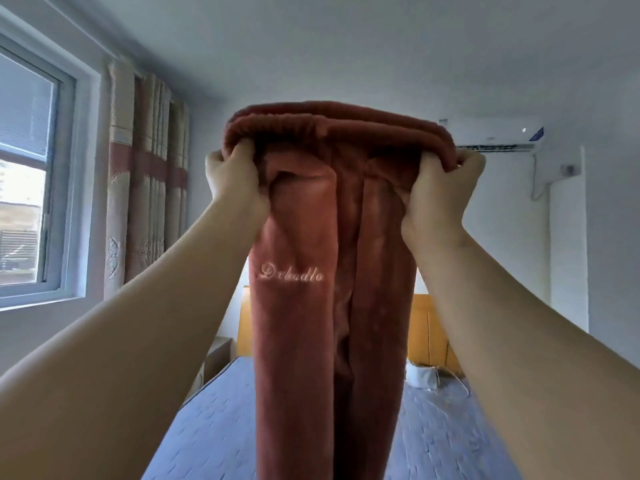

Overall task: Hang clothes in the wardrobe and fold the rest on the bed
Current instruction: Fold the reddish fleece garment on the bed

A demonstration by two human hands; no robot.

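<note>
A pair of rust-red fleece trousers [332, 306] with pale embroidered lettering hangs straight down in front of me, held up high by its waistband. My left hand [232, 181] grips the left end of the waistband, fingers curled into the cloth. At the right end, my right hand [440, 195] grips the band the same way. The legs hang side by side over the bed [214, 420], and their lower ends run out of the frame. The wardrobe is not in view.
The bed has a blue-grey patterned cover and a yellow wooden headboard [429, 337]. A small pale bundle [420, 375] lies by the headboard. A window [31, 174] and curtains [145, 188] stand at left, an air conditioner [495, 135] on the far wall.
</note>
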